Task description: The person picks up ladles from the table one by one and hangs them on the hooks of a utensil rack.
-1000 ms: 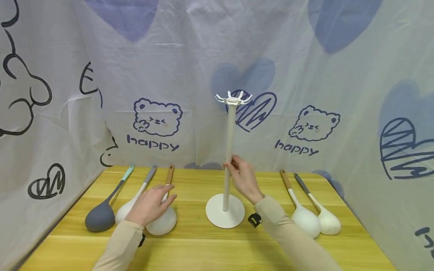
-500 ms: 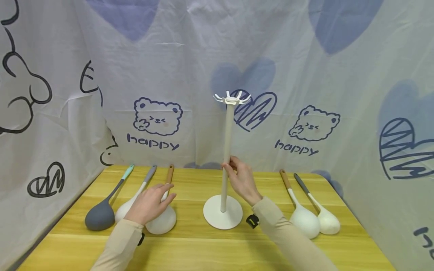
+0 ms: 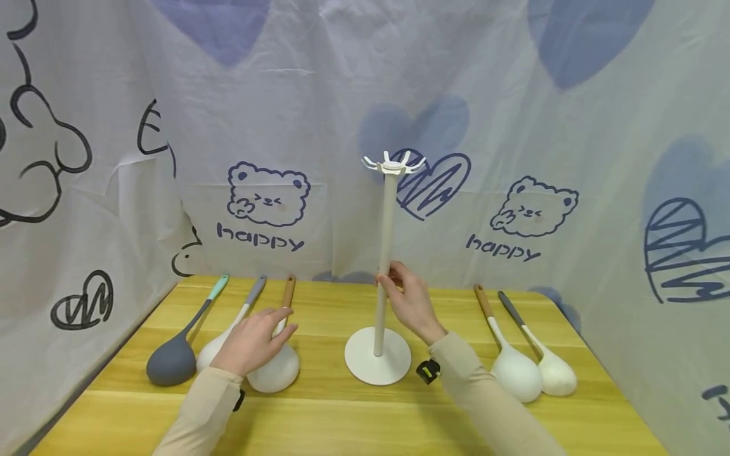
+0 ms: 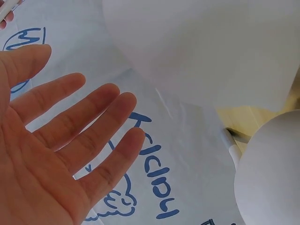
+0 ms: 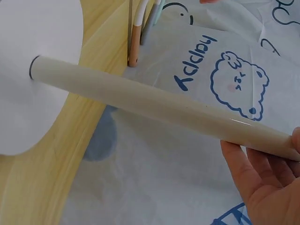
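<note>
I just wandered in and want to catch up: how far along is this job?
Looks done: the stand is set up on the table. In hand: the right hand holds the stand, while the left hand, fingers spread, holds nothing. Remaining, probably: hanging the ladles, since all five lie on the table and nothing hangs from the hooks.

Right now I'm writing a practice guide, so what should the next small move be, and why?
Probably close the left hand on the nearest brown-handled ladle: that hand is open and holds nothing, while the right hand grips the white stand, whose hooks carry no ladle.
</note>
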The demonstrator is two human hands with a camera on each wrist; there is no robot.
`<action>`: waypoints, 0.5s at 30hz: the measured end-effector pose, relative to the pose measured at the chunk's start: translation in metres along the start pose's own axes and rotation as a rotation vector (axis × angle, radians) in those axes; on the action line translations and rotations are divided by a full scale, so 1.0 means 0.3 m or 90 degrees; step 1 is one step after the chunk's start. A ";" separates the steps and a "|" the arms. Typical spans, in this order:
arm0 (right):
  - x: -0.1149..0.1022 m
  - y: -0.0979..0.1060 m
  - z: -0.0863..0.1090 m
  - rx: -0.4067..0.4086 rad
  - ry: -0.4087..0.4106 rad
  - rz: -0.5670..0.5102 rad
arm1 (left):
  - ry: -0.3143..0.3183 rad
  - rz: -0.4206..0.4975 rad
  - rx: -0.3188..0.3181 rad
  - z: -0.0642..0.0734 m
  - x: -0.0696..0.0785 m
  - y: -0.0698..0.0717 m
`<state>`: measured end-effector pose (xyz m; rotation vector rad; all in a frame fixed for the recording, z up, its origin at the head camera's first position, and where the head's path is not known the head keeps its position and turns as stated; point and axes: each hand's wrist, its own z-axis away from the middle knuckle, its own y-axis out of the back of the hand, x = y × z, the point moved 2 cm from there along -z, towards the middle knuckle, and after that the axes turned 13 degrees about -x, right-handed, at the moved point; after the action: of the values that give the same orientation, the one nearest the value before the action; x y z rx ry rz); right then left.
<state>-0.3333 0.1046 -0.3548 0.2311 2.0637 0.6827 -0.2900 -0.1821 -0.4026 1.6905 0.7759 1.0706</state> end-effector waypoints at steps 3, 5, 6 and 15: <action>-0.002 0.009 -0.003 -0.048 0.002 -0.018 | 0.000 0.002 -0.002 0.000 0.005 -0.003; -0.003 0.017 -0.007 -0.083 0.012 -0.023 | -0.002 0.002 -0.007 0.001 0.008 -0.005; -0.005 0.022 -0.009 -0.100 0.018 -0.025 | 0.002 0.002 -0.009 0.001 0.010 -0.006; -0.004 0.039 -0.027 -0.184 0.041 -0.029 | 0.000 -0.002 -0.018 0.001 0.009 -0.004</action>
<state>-0.3404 0.1108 -0.3441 -0.0030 1.9954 0.9596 -0.2887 -0.1795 -0.4029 1.6653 0.7600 1.0736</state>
